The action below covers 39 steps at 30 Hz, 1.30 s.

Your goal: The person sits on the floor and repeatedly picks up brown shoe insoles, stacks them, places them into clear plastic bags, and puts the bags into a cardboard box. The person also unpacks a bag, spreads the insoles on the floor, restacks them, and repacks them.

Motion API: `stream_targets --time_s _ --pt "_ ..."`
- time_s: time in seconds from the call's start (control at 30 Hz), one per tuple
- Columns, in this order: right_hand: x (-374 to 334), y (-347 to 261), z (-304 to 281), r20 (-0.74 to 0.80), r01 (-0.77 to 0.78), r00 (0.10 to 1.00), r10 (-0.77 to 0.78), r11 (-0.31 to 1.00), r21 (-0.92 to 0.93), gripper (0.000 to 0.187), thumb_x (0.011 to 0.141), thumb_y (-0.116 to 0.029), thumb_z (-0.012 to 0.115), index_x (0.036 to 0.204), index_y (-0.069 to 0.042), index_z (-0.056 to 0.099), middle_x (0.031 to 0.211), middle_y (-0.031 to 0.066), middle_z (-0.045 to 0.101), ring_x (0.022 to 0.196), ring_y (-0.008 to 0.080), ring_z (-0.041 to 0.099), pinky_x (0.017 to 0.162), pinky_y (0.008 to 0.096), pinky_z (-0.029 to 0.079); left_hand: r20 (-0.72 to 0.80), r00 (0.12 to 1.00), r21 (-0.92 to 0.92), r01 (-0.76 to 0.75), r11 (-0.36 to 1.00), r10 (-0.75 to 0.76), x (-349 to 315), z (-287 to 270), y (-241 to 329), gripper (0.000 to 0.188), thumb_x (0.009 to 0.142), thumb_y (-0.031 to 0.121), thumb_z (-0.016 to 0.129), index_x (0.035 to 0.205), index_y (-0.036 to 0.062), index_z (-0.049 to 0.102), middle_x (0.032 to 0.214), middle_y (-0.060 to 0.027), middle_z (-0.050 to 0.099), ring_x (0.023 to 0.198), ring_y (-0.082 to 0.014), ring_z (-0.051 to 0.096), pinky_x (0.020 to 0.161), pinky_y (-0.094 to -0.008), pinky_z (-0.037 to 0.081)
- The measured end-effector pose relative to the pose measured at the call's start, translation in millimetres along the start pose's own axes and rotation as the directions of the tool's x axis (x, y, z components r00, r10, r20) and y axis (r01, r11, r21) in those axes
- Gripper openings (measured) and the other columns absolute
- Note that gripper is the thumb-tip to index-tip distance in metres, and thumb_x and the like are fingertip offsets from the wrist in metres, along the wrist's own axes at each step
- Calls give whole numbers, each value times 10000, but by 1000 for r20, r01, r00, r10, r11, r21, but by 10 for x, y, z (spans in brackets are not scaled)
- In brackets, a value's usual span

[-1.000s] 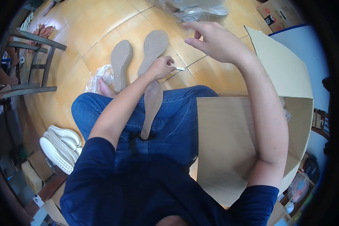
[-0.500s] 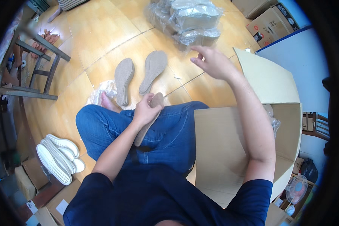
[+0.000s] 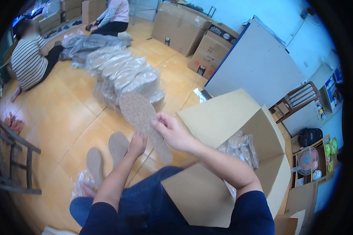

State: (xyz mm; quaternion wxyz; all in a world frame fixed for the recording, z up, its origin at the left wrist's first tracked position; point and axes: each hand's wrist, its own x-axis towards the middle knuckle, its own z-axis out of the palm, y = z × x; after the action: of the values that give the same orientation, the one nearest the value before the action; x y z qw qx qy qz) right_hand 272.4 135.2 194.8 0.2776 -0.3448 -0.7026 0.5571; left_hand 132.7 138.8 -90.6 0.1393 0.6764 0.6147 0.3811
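Note:
A tan shoe insole point(image 3: 138, 111) with a mottled surface is held up in front of me, its wide end toward the far left. My right hand point(image 3: 170, 130) pinches its right edge near the middle. At its left edge my left hand point(image 3: 137, 144) has its fingers closed against it, the fingertips partly hidden. Below, on the tiled floor, lie two stacks of similar insoles, a left stack point(image 3: 94, 161) and a right stack point(image 3: 117, 145). Crumpled clear plastic point(image 3: 79, 187) lies beside the left stack, by my foot.
An open cardboard box point(image 3: 202, 196) at my right holds plastic-wrapped bundles point(image 3: 243, 147). A long pile of bagged insoles point(image 3: 125, 74) stands ahead. Two people sit on the floor at the far left. A wooden stool point(image 3: 27, 164) is at left, large cartons point(image 3: 180, 27) at the back.
The insole has risen from over my lap, and my right hand has come from the far side to grip it. My view has turned up and right, showing the two people.

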Motion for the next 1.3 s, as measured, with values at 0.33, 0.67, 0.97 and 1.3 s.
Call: stream_targets --time_s 0.33,0.67,0.97,1.3 --pt "-89 -164 -342 285 35 952 109 890 -454 187 986 -211 539 1071 -51 583 824 15 590 755 109 534 674 286 456 187 946 242 217 946 -265 145 439 -549 419 863 229 630 1238 58 556 1196 -176 564 1168 -338 511 994 -437 402" --pt "469 109 -845 -261 -295 914 311 950 98 274 969 -334 568 1014 -73 498 807 24 546 622 90 590 470 195 415 11 900 104 433 895 -437 -69 316 -268 301 794 138 667 1078 51 619 1037 -165 585 1028 -356 561 858 -452 468" --pt "467 221 -624 3 -316 949 316 948 26 263 985 -308 527 1057 -54 518 844 17 594 642 63 559 465 201 423 240 833 -94 531 842 -499 -451 655 169 148 774 98 649 896 14 647 914 -196 633 894 -357 625 788 -455 496" --pt "510 223 -630 -201 -203 955 220 974 102 210 978 -313 560 996 -106 535 750 -43 519 586 26 507 473 180 403 214 865 -112 484 868 -455 -563 619 125 266 735 178 716 905 5 609 937 -194 596 913 -374 575 805 -439 480"
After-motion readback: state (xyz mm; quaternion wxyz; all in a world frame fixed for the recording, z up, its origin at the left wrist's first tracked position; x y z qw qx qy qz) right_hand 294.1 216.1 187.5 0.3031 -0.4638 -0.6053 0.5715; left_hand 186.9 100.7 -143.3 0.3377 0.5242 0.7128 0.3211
